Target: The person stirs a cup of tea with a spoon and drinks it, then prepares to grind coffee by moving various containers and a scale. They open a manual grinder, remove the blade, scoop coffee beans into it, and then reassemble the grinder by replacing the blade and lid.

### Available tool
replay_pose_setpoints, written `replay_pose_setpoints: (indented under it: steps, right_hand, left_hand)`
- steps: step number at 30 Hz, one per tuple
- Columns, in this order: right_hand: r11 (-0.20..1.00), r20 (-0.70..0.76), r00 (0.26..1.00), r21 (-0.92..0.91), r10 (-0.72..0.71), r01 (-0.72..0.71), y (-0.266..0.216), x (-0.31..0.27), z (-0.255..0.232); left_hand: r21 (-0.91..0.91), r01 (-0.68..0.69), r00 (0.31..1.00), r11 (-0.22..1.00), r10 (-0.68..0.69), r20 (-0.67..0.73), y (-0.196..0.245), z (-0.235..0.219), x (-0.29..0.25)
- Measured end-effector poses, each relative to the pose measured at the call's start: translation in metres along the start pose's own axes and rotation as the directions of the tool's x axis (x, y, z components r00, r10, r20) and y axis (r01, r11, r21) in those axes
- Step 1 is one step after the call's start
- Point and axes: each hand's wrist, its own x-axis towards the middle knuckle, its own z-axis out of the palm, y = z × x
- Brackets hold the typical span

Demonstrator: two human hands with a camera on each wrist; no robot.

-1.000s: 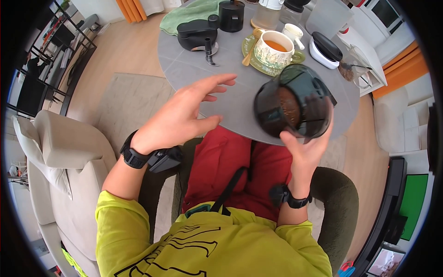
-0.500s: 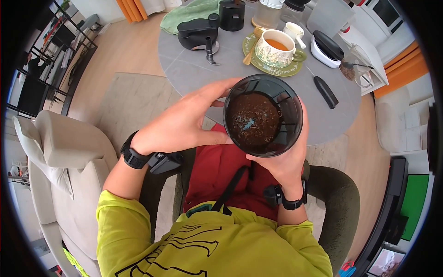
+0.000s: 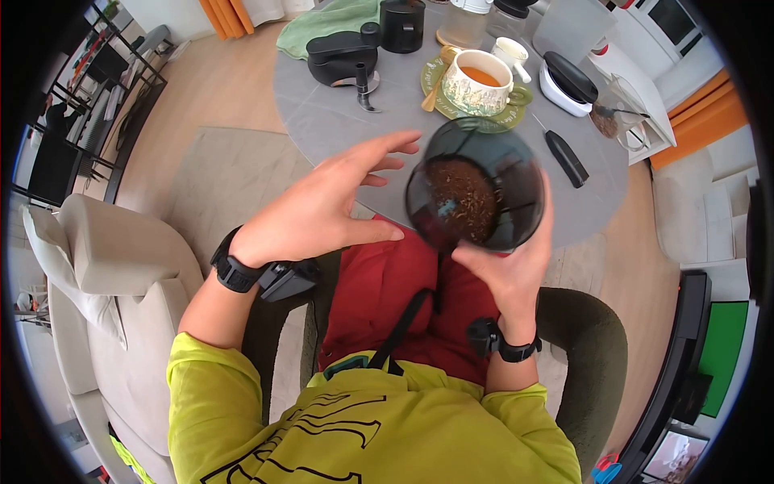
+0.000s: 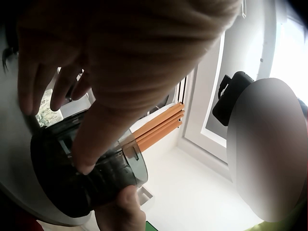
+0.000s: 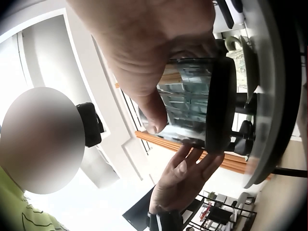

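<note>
My right hand (image 3: 512, 274) grips a smoky, see-through plastic cup (image 3: 520, 181) by its right side, the thumb toward me. Dark brown grounds (image 3: 463, 202), like ground coffee, lie in the bottom. The cup is tilted and held above the table's near edge. To its left, my left hand (image 3: 314, 210) stays raised with fingers and thumb spread, a gap between it and the cup in the head view. The right wrist view shows the cup's ribbed wall (image 5: 185, 103) and dark base (image 5: 221, 106).
On the grey round table (image 3: 339, 121) stand a patterned cup (image 3: 476, 89) of orange drink on a green saucer, a black lidded piece with a crank (image 3: 343, 60), a black canister (image 3: 401, 26) and a white-and-black box (image 3: 567, 87). A black stick-like tool (image 3: 567, 159) lies at right.
The right hand swung the cup left against the left hand half a second ago, then moved it back right and tilted it. The left hand stays nearly in place.
</note>
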Motion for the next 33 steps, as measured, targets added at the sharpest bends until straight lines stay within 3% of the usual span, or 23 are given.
replay_pose_setpoints:
  steps: [2, 5, 6, 7, 9, 11, 13, 19, 23, 28, 33]
  right_hand:
    - [0.999, 0.0, 1.0, 0.035, 0.023, -0.023, -0.001, 0.001, 0.003]
    - [0.998, 0.156, 0.987, 0.045, -0.039, 0.032, -0.008, 0.003, 0.004]
    - [0.995, 0.199, 0.977, -0.036, -0.079, 0.088, -0.007, 0.002, 0.001]
    - [0.995, 0.195, 0.978, -0.04, -0.078, 0.087, -0.006, 0.002, 0.001]
    - [0.992, -0.057, 0.997, 0.118, 0.061, -0.054, -0.005, 0.003, 0.003]
    - [0.993, -0.046, 0.997, 0.108, 0.057, -0.052, -0.005, 0.004, 0.003]
    - [0.991, 0.144, 0.989, 0.132, -0.041, 0.022, -0.009, 0.002, 0.007]
    - [0.996, 0.144, 0.987, 0.06, -0.075, 0.067, -0.006, 0.0, 0.008]
    - [0.994, 0.172, 0.98, -0.022, -0.097, 0.103, -0.005, -0.004, 0.008]
    - [0.996, 0.147, 0.986, 0.043, -0.084, 0.079, -0.01, -0.004, 0.008]
    - [0.995, 0.149, 0.984, 0.025, -0.097, 0.094, -0.011, -0.005, 0.006]
  left_hand:
    - [-0.007, -0.011, 1.0, 1.0, 0.011, -0.005, -0.001, -0.001, 0.0]
    - [0.003, -0.017, 1.0, 1.0, 0.017, -0.004, 0.001, -0.002, -0.002]
    - [0.015, -0.016, 1.0, 1.0, 0.016, 0.008, 0.001, -0.002, -0.001]
    - [0.014, -0.019, 1.0, 1.0, 0.019, 0.013, 0.001, -0.002, 0.001]
    - [0.002, -0.022, 1.0, 1.0, 0.022, -0.001, -0.002, -0.001, 0.0]
    - [-0.007, -0.034, 0.999, 0.999, 0.034, -0.006, -0.003, -0.001, 0.0]
    - [-0.014, -0.044, 0.999, 0.999, 0.045, 0.006, -0.002, -0.001, 0.0]
    - [0.009, 0.01, 1.0, 1.0, -0.01, 0.015, 0.003, 0.0, -0.001]
    - [0.034, -0.042, 0.999, 0.999, 0.041, 0.009, 0.005, 0.001, 0.001]
    - [0.031, -0.053, 0.999, 0.998, 0.052, 0.012, 0.007, 0.0, -0.001]
    - [0.039, 0.021, 1.0, 0.999, -0.022, 0.02, 0.01, 0.0, -0.001]
